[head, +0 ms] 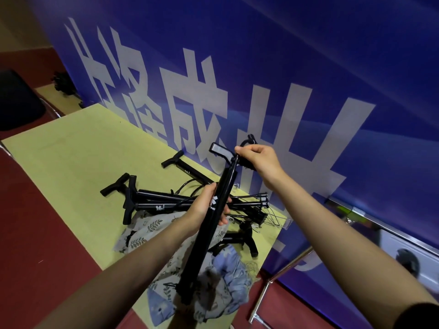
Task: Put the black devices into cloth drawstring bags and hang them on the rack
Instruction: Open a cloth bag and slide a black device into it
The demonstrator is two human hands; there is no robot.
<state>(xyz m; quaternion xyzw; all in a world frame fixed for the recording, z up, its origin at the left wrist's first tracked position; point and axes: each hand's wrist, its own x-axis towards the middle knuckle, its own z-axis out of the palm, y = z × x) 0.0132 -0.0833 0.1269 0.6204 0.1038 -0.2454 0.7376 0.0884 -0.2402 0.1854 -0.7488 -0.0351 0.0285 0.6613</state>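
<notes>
Both hands, left [209, 205] and right [257, 160], gripping black device [206, 236], white lettering "TING".

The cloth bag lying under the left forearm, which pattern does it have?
The cloth bag is pale with a dark leaf print, seen in the head view.

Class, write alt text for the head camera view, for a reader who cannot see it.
A person holds a long black pump-like device upright over a yellow-green table, the left hand gripping its tube and the right hand gripping its top handle. More black devices and floral cloth bags lie piled beneath, before a blue banner.
</notes>
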